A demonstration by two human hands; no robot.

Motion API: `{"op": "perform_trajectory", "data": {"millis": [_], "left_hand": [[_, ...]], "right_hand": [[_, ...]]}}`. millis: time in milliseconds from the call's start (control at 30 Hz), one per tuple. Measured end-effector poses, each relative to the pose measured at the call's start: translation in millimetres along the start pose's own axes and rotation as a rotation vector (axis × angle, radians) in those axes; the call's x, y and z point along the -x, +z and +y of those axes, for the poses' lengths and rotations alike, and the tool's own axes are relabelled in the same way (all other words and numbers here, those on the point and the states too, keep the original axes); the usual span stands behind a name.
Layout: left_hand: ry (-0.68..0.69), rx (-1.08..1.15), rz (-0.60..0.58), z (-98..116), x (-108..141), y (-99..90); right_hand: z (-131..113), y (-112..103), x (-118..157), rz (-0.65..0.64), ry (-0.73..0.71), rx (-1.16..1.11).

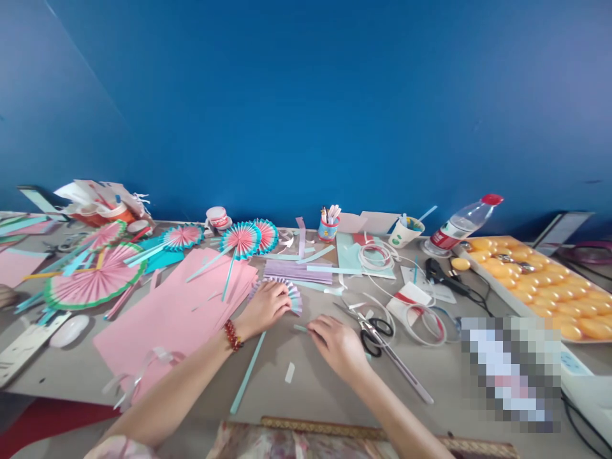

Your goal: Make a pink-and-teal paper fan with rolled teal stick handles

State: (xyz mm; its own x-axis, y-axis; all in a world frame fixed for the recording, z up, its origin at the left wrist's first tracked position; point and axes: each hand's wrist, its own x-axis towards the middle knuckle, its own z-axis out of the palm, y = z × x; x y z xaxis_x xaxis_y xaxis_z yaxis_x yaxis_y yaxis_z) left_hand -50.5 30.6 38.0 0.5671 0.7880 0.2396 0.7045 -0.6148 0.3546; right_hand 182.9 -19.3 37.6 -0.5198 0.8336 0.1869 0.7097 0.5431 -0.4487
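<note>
My left hand (268, 308), with a red bead bracelet on its wrist, lies over a pleated purple and mint paper fan (294, 297), fingers together on its folds. A mint paper stick (248, 373) extends from below that hand toward the table's front edge. To the right, my right hand (335, 344) pinches a small mint paper strip (300, 328) between thumb and fingers. A small pale paper piece (289, 372) lies between the forearms. Black-handled scissors (377, 335) rest just right of my right hand.
Large pink sheets (176, 299) cover the left, beside finished pink fans (95, 277). Behind are purple strips (299, 271) and a pen cup (328, 228). At right are a glue gun (447, 277), a bottle (461, 226), coiled white tape (425, 324) and a tray of yellow pieces (540, 280).
</note>
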Motion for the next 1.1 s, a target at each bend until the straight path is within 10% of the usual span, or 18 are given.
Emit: {"op": "perform_trajectory", "data": {"millis": [1100], "left_hand": [[0.126,0.154,-0.203,-26.5,-19.6,-25.6]], "right_hand": [[-1.1,14.4,-16.6,-0.001,-0.131,0.242]]}}
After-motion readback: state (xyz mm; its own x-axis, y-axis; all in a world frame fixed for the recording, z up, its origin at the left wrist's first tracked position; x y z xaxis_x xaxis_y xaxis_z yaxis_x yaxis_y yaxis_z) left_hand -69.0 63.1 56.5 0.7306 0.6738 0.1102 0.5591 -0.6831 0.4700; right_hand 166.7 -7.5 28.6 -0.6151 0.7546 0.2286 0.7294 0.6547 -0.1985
